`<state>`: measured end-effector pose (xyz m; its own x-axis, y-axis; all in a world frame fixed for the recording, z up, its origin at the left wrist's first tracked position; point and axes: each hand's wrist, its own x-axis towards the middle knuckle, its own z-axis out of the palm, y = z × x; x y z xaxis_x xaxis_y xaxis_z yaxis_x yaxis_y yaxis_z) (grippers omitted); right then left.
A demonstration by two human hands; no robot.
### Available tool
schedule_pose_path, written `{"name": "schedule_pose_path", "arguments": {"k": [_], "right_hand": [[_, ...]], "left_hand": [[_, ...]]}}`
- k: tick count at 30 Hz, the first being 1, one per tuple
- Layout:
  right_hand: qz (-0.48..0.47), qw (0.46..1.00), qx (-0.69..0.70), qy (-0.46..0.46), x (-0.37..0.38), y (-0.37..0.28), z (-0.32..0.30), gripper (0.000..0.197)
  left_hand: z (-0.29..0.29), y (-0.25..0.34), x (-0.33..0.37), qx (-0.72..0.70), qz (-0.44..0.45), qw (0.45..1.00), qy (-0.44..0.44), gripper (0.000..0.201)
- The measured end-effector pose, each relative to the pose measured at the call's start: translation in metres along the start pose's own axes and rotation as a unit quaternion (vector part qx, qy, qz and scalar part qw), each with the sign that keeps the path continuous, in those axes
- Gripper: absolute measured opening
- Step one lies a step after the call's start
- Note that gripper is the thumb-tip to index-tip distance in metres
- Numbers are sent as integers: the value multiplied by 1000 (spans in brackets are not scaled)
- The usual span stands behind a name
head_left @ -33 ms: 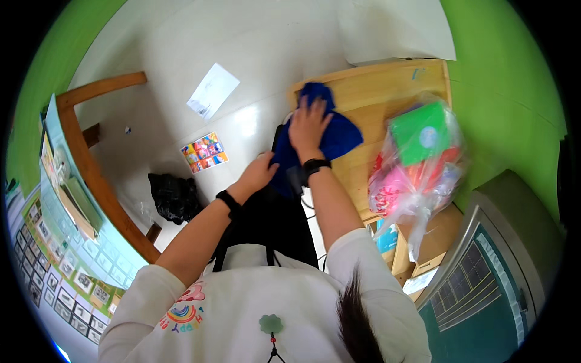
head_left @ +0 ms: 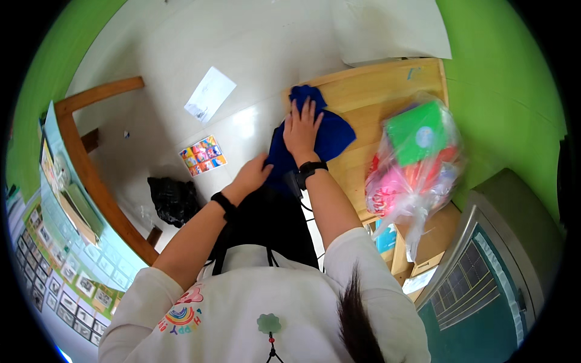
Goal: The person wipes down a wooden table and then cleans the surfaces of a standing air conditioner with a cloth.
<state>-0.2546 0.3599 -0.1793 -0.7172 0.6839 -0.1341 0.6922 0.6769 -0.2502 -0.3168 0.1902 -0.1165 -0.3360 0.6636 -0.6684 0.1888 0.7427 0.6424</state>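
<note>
Right hand [head_left: 301, 130] flat, fingers spread, pressing blue cloth [head_left: 327, 136] on wooden table [head_left: 375, 91] near edge | left hand [head_left: 253, 175] curled on cloth's left hanging part, grip probably loose, hard to tell | plastic bag [head_left: 411, 163] right | cloth part spread, left side not yet laid flat.

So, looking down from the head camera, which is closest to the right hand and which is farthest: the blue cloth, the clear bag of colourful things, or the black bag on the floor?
1. Blue cloth: directly under the right hand, on the wooden table.
2. Clear bag of colourful things: to the hand's right, on the same table.
3. Black bag: farthest, down on the floor to the left.
</note>
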Motion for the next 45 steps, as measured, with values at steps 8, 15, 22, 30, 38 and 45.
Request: {"name": "schedule_pose_path", "arguments": {"k": [8,15,22,30,38,45], "right_hand": [[50,998,-21,-14,49,106,-40,49],[83,995,45,19,60,78,-37,52],[-90,992,55,-76,39,68,-41,49],[157,980,120,-33,28,-1,-13,60],[69,954,230,-179,35,-51,-50,32],[81,916,351,-178,138,-119,-133,38]], "left_hand": [[-39,60,54,-52,12,998,-30,25],[-46,127,110,-6,80,996,-42,25],[-100,26,93,120,33,980,-156,22],[-145,70,121,137,115,973,-144,22],[-234,43,76,194,62,957,-206,28],[-366,54,47,159,114,980,-23,25]]}}
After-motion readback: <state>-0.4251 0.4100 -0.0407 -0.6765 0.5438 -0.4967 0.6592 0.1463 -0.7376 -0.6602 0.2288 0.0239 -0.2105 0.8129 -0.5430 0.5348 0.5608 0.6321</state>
